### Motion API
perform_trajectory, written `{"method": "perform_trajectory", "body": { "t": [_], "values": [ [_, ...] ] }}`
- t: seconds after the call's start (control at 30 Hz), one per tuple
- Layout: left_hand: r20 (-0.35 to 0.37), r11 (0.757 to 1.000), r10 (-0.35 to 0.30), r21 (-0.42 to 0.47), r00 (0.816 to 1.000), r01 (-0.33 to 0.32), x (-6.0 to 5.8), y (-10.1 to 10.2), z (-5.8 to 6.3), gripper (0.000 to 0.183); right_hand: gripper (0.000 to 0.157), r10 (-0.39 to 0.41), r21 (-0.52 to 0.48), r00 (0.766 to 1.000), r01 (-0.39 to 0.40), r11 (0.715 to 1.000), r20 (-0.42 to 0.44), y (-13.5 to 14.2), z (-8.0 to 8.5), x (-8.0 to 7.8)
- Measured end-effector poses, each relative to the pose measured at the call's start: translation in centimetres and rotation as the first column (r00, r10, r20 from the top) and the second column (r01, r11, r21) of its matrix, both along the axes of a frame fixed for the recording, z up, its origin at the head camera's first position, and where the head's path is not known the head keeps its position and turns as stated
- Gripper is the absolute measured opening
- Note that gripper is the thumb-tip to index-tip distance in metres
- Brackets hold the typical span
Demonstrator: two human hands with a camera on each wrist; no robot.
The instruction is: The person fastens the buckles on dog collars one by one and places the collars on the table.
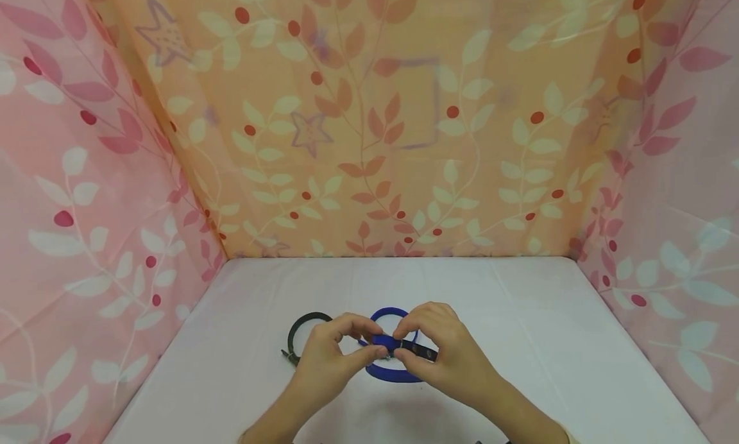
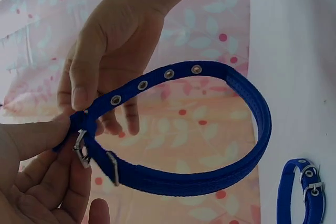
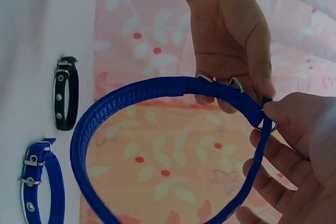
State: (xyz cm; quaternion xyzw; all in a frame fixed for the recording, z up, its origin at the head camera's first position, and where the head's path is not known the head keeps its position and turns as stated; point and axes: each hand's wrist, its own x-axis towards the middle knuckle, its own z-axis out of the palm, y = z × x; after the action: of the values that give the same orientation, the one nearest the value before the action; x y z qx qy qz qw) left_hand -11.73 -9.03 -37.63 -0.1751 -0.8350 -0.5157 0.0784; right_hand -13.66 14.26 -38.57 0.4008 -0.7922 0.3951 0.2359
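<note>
A blue collar with metal eyelets (image 2: 143, 85) is held up as a loop between both hands. My left hand (image 1: 329, 351) pinches it beside the metal buckle (image 2: 81, 150), thumb against fingers. Opposite, my right hand (image 1: 447, 341) pinches the strap between thumb and fingertips, close to the left fingertips. Eyelet strap and buckle meet at the fingers, which partly hide how the strap end (image 2: 63, 139) lies in the buckle. In the right wrist view, the held collar (image 3: 84, 129) curves away from the fingers, and a metal ring hangs beside the right thumb.
On the white table (image 1: 260, 290) lies a black collar (image 3: 59, 98), fastened in a loop, left of the hands in the head view. Near it lies another buckled blue collar (image 3: 32, 182). Flower-patterned cloth (image 1: 358, 110) walls the table at the back and both sides.
</note>
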Motion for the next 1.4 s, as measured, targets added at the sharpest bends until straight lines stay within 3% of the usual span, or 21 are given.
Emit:
{"method": "perform_trajectory", "body": {
  "t": [0.2,0.37,0.5,0.6,0.73,0.87,1.07,1.27,1.4],
  "values": [
    [0.007,0.995,0.057,0.086,0.998,-0.057,-0.4,-1.0,0.7,0.021,0.033,-0.051,0.007,0.997,0.051,0.999,0.055,0.8,0.4,-0.4],
    [-0.021,0.97,0.045,0.239,0.999,-0.039,-0.7,-1.8,1.1,0.022,0.033,-0.043,0.013,0.997,0.042,0.999,0.063,1.4,0.5,-0.9],
    [-0.024,0.954,0.055,0.295,0.998,-0.045,-0.7,-1.8,1.2,0.023,0.035,-0.046,0.037,0.996,0.043,0.998,0.073,1.7,0.5,-1.2],
    [-0.011,0.958,0.057,0.284,0.998,-0.051,-0.6,-1.5,1.2,0.022,0.036,-0.047,0.057,0.995,0.042,0.997,0.088,1.6,0.4,-1.1],
    [0.004,0.978,0.058,0.199,0.998,-0.057,-0.3,-1.0,0.8,0.021,0.035,-0.034,0.064,0.997,0.03,0.998,0.07,1.3,0.2,-0.8],
    [0.008,0.985,0.039,0.169,0.999,-0.039,-0.2,-0.6,0.5,0.021,0.032,-0.003,0.061,0.999,0.006,0.998,-0.047,0.7,0.1,-0.7],
    [0.017,0.98,0.002,0.196,1.0,-0.005,-0.1,-0.4,0.2,0.023,0.028,0.017,0.055,0.98,-0.006,0.998,-0.197,0.3,0.3,-0.6],
    [-0.019,0.98,-0.076,0.185,0.997,0.078,-0.7,0.0,-0.6,0.039,0.025,0.022,-0.016,0.981,-0.025,1.0,-0.195,0.4,0.2,-0.8],
    [0.071,0.988,-0.145,0.069,0.987,0.14,-1.0,0.5,-1.2,0.042,0.027,0.042,-0.114,0.984,-0.063,0.991,-0.174,0.4,0.2,-0.7]
  ]
}}
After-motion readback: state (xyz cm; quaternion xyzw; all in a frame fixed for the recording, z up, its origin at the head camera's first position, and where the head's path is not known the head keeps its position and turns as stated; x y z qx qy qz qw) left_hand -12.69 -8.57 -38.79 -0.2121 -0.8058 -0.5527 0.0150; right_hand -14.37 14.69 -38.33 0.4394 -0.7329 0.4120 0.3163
